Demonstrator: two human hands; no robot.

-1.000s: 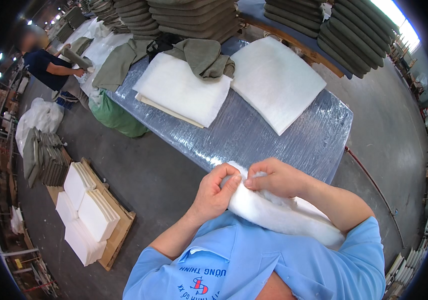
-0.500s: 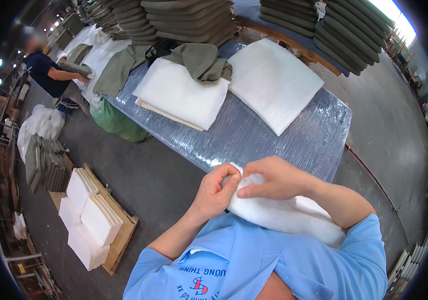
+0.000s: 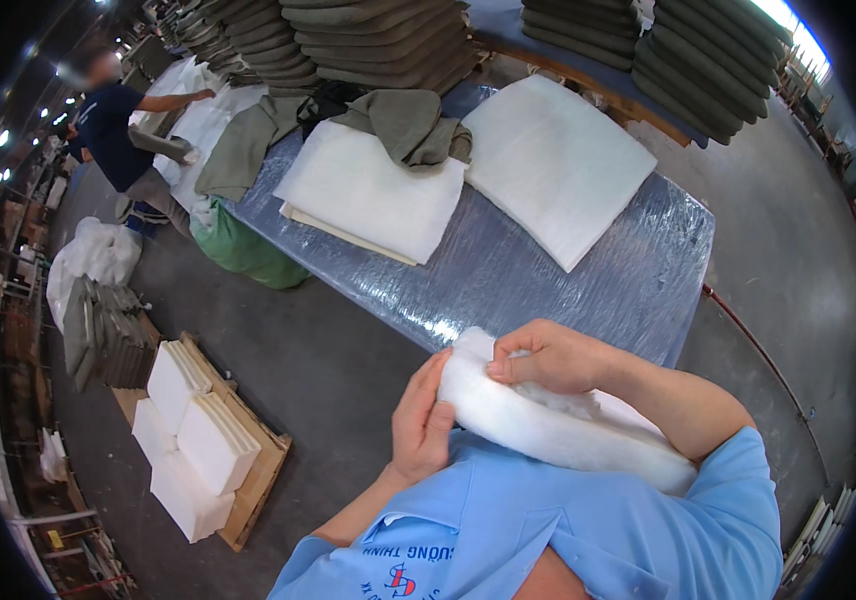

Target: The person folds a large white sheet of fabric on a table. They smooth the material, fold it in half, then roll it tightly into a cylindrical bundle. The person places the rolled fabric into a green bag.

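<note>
A thick, fluffy piece of white batting (image 3: pixel 558 430) lies folded against my blue shirt, between my two arms. My right hand (image 3: pixel 548 357) pinches the edge of its upper layer between thumb and fingers. Against the batting's left end rests my left hand (image 3: pixel 422 415), fingers stretched out and thumb apart, touching without a grip. Beyond my hands is a table (image 3: pixel 538 305) wrapped in shiny clear film. A folded white batting sheet (image 3: pixel 373 190) lies on it, with a grey-green fabric cover (image 3: pixel 408 125) draped over its far edge. Another white batting sheet (image 3: pixel 563 165) lies to the right.
Tall stacks of grey-green cushions (image 3: pixel 378 40) stand at the back. A co-worker (image 3: pixel 113 125) handles a cushion at the far left. White foam blocks (image 3: pixel 213 440) sit on a wooden pallet (image 3: pixel 266 480) at lower left. A green bag (image 3: pixel 243 245) hangs beside the table. A red hose (image 3: pixel 758 345) crosses the floor.
My left hand has let go of its pinch and slid left, flattening against the batting's end. My right hand still pinches the edge. The co-worker has stretched an arm out over the far table.
</note>
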